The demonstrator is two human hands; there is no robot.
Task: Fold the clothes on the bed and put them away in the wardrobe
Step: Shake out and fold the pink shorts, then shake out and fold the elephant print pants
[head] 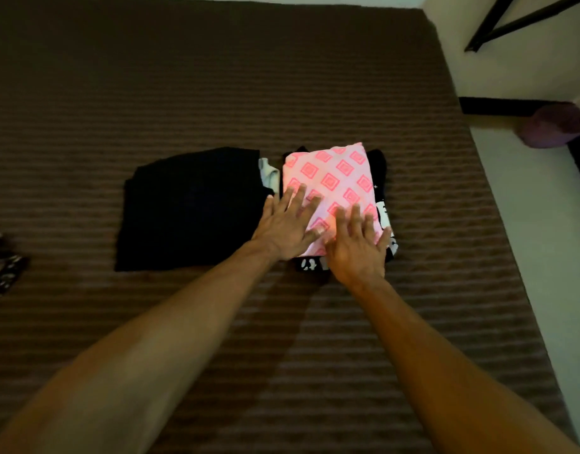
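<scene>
A folded pink cloth with red diamond squares lies on top of a black garment with white print, forming a small stack on the brown striped bed. My left hand lies flat on the cloth's near left part, fingers spread and straight. My right hand presses flat on its near right corner. To the left of the stack sits a folded black garment, with a pale grey piece showing at its far right edge.
At the bed's left edge lies a heap of dark patterned and white clothes. Pale floor runs along the right of the bed, with a purple rounded object and black metal bars beyond.
</scene>
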